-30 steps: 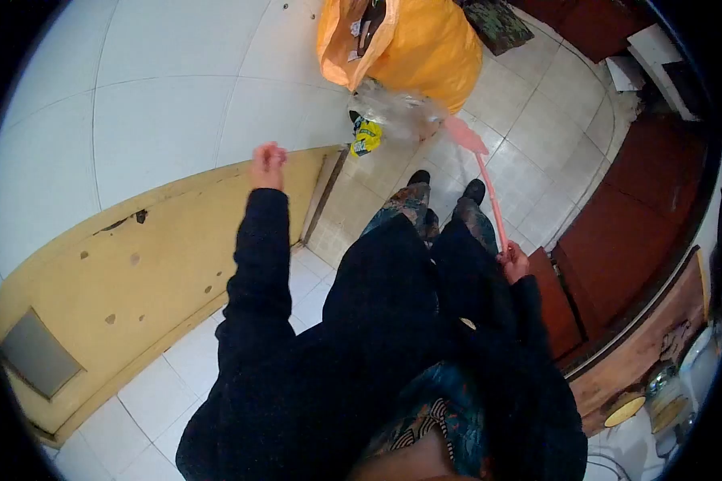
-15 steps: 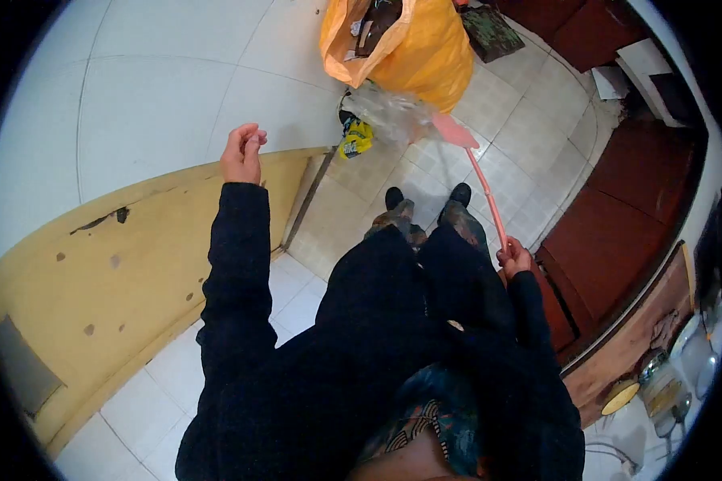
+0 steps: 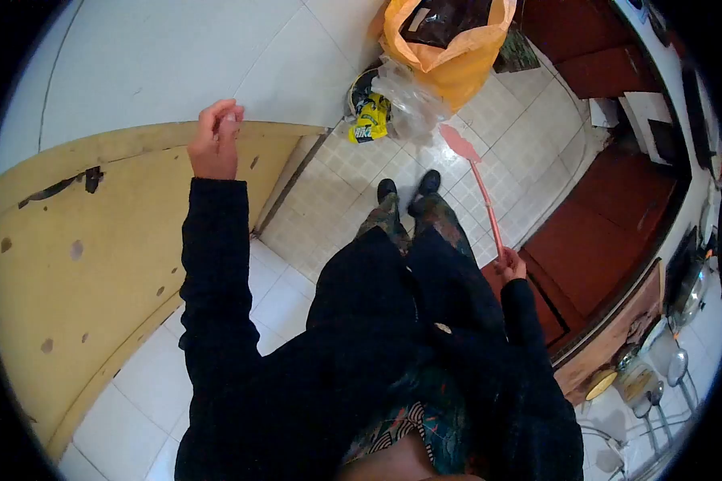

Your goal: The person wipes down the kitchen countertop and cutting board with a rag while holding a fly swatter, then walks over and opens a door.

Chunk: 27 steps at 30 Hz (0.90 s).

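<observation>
My right hand [image 3: 511,265] is closed round the handle end of a pink fly swatter [image 3: 487,202], whose flat head points away from me over the floor. My left hand [image 3: 215,140] is raised near the edge of the yellow door panel [image 3: 136,232], its fingers curled; whether anything small is inside cannot be made out. Beyond my feet stands an orange sack [image 3: 461,72] with dark items in its open mouth. Beside it lie a clear plastic bag [image 3: 413,104] and a yellow packet [image 3: 369,120], close to the swatter's head.
Dark red cabinets [image 3: 606,232] run along the right side. Ladles and spoons [image 3: 678,367] hang at the lower right, near a round yellow lid [image 3: 601,385]. White tiled wall [image 3: 176,64] fills the upper left. A dark patterned mat [image 3: 517,54] lies behind the sack.
The view has shifted, and the sack now appears farther right with its mouth more visible. My left hand has moved left in the view. My right hand still holds the swatter.
</observation>
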### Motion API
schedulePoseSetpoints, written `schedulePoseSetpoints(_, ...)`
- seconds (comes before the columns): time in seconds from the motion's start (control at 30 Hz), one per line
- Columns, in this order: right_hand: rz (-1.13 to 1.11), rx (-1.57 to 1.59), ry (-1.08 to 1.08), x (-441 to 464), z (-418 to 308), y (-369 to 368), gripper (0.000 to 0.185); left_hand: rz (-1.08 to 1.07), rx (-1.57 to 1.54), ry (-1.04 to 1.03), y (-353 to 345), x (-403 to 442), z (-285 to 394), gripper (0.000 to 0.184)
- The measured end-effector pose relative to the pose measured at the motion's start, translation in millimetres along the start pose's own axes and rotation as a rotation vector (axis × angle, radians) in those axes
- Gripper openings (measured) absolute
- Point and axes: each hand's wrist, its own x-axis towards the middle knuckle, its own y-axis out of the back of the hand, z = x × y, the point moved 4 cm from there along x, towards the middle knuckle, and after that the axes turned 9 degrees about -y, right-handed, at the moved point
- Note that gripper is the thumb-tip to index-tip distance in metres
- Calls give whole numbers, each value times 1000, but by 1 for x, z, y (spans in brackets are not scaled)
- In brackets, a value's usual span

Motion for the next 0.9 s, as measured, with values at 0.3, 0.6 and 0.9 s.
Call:
schedulePoseSetpoints(0.3,-84,-187,45,46,-42,-23,39,131,-161,41,49,29,-32,16)
schedulePoseSetpoints(0.6,-93,-71,-3,50,-49,-13,36,111,-201,181,27,29,-53,17)
schedulePoseSetpoints(0.9,-131,48,63,50,-52,-6,42,144,-263,146,29,25,-59,18)
